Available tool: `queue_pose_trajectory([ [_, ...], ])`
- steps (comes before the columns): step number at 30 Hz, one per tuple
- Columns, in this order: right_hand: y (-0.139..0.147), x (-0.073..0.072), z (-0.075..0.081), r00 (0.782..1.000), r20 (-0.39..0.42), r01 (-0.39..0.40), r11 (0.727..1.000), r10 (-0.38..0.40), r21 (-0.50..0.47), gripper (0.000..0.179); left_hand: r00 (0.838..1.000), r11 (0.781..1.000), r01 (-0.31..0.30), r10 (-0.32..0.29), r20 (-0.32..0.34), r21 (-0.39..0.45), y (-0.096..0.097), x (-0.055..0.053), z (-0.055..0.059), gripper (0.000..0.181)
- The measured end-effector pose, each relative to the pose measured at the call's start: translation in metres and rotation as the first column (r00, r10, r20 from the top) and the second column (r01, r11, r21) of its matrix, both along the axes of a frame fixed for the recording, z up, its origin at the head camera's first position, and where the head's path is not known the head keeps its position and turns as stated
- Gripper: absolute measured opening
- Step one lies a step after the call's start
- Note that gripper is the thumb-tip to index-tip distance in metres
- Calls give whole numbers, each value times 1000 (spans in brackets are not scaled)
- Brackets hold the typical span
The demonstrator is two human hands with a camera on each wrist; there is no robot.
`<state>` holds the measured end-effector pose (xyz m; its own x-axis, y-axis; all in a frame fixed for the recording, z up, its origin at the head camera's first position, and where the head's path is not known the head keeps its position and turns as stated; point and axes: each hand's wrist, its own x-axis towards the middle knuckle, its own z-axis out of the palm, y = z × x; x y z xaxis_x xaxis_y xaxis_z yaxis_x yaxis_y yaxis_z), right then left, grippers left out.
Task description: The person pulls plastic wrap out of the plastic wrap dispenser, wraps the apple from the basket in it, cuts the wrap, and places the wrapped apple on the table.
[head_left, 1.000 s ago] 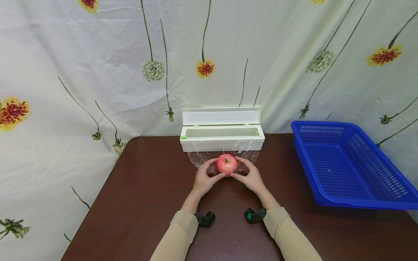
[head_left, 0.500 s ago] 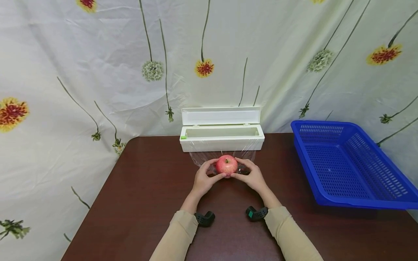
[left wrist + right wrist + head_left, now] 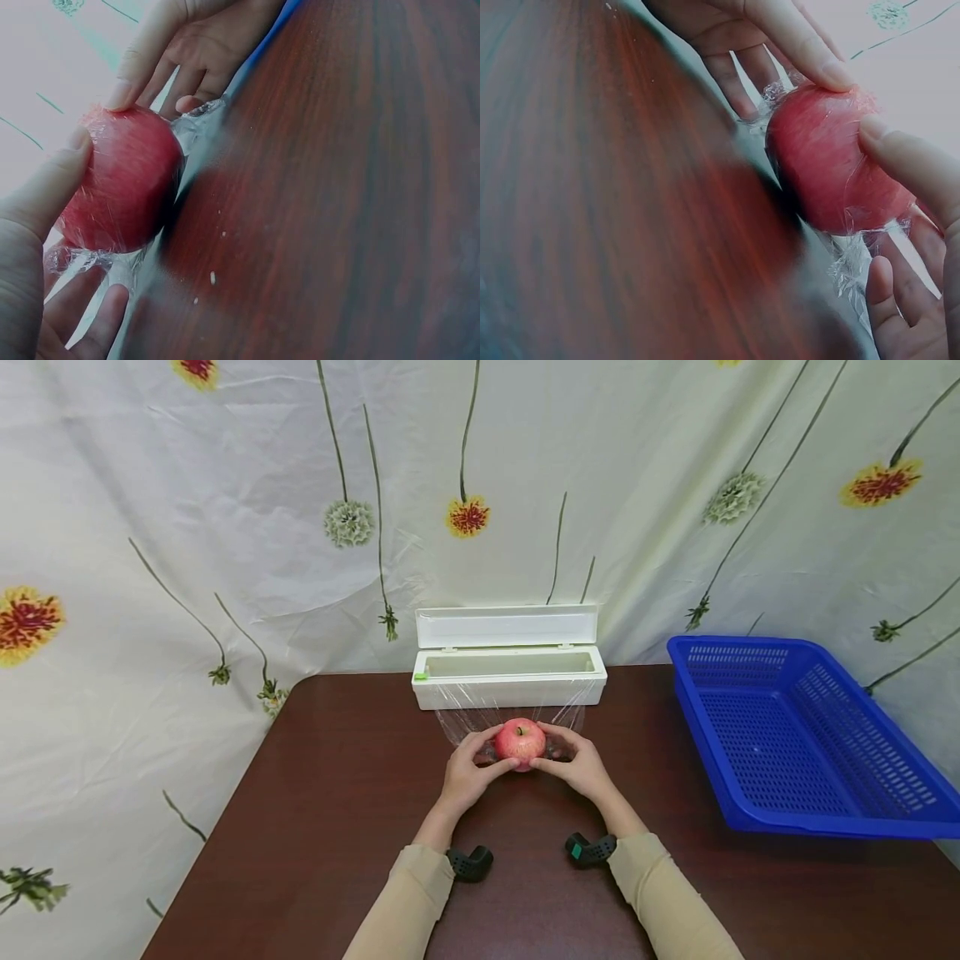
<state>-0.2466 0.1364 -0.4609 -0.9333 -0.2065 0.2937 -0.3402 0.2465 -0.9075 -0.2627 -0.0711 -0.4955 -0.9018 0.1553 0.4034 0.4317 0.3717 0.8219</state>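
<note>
A red apple (image 3: 521, 742) with its stem up is held between both hands, thumbs on its near side. Clear plastic wrap covers its near side in the left wrist view, bunched at its edges. My left hand (image 3: 467, 770) grips it from the left, and my right hand (image 3: 582, 770) from the right. Behind the apple, a sheet of plastic wrap (image 3: 459, 720) stretches back to the front of a white wrap dispenser box (image 3: 510, 695), whose lid (image 3: 507, 627) stands raised. The fingers behind the apple are partly hidden in the head view.
A blue perforated plastic basket (image 3: 810, 735) sits at the right of the dark brown table (image 3: 322, 827). Flower-printed cloth (image 3: 285, 485) hangs behind the table. Small white specks (image 3: 213, 278) lie on the wood near the apple.
The apple and both hands have come slightly nearer to me. The wrap behind the apple is drawn tighter and narrower between it and the box.
</note>
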Motion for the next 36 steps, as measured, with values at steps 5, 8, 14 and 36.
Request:
queue_pose_trajectory([
  [5,1,-1,-1,1000,2,8,1000,-8,29,53,1000,999,-24,23,-7,-32,0,0,0,58],
  [8,1,-1,-2,1000,1,5,1000,-5,22,52,999,999,-34,34,-5,-32,0,0,0,57],
  [14,2,-1,0,1000,26,2,1000,-2,-2,50,999,1000,-30,30,18,-9,0,-1,0,54],
  [36,4,-11,-20,999,49,7,999,-5,-42,41,990,998,-19,10,141,64,1,1,3,46],
])
